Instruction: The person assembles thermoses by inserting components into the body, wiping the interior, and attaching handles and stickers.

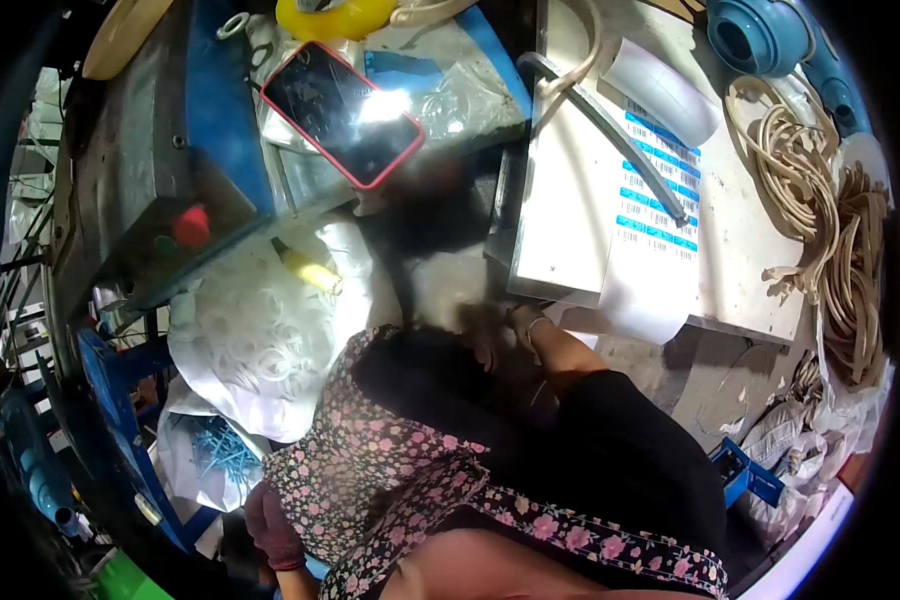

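My left hand [273, 530], in a dark reddish glove, is low at the left, beside the flowered apron [370, 470]. A white bag with blue thin pieces [225, 448] is just above it; its fingers do not show clearly. My right arm, in a black sleeve, bends inward. My right hand [505, 335], with a band at the wrist, is in shadow in front of my body, near the board's lower corner. It is dark and smeared, so whether it holds anything is hidden. To its left stands a white bag of translucent rings [260, 335], with a yellow-handled tool [310, 270] on it.
A phone with a red rim [342, 113] lies on the machine table, above a red button [191, 227]. On the right, a white board [570, 190] carries a label sheet [660, 190] and a grey strip [630, 145]. Beige cord coils [795, 160] hang at its right.
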`<state>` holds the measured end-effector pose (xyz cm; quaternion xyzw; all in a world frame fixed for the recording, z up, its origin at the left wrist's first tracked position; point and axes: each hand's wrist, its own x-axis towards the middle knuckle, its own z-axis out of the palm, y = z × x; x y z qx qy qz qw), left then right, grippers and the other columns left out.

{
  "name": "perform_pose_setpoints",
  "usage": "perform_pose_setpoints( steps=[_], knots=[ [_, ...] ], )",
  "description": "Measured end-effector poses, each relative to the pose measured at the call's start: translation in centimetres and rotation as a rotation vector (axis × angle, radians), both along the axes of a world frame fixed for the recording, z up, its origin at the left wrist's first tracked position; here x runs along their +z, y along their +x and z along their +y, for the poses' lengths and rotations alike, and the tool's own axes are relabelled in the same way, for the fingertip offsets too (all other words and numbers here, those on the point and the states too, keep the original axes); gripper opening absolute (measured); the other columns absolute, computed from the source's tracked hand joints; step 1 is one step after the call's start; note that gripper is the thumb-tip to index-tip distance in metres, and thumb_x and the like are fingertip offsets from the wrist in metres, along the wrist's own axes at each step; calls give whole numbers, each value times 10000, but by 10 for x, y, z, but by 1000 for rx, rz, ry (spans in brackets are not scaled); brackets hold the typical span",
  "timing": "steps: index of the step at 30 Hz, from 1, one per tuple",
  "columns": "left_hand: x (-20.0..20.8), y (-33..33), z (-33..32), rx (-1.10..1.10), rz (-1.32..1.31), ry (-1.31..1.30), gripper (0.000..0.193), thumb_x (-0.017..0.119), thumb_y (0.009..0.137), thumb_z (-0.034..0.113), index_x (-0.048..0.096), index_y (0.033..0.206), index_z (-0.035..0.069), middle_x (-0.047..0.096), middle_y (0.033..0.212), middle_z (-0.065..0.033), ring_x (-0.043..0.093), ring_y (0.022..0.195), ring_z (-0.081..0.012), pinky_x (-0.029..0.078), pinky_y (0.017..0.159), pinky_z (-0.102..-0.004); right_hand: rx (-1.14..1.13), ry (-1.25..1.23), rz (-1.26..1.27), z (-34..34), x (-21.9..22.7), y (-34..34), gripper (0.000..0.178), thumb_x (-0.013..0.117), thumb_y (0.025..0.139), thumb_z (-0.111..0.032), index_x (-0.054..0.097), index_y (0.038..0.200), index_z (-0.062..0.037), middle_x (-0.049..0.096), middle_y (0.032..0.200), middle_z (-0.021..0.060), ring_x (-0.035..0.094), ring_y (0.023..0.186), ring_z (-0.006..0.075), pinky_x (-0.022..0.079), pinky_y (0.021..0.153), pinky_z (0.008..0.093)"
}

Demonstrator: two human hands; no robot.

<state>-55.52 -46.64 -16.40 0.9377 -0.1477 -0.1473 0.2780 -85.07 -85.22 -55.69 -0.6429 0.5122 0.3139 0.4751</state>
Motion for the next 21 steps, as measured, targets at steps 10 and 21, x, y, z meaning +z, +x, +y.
perform_pose_setpoints(
  steps=[10, 21],
  knots=[
    [-5, 19, -33, -43, 132, -148, 257, 587, 917, 167, 621, 1062, -42, 634, 1027, -98, 561, 953, -200, 451, 885, -333, 58, -273, -720, 17, 233, 28, 308, 586, 869, -184, 603, 1141, -41, 640, 1039, 207, 632, 933, 353, 512, 809, 448],
    [-15, 45, -47, -168, -31, -135, 282, 557, 903, 151, 597, 1111, -34, 632, 1069, -116, 569, 982, -215, 431, 918, -329, -297, -955, -956, -176, 533, -81, 331, 714, 847, -297, 711, 1033, -23, 718, 866, 81, 655, 763, 121, 508, 674, 271]
  ],
)
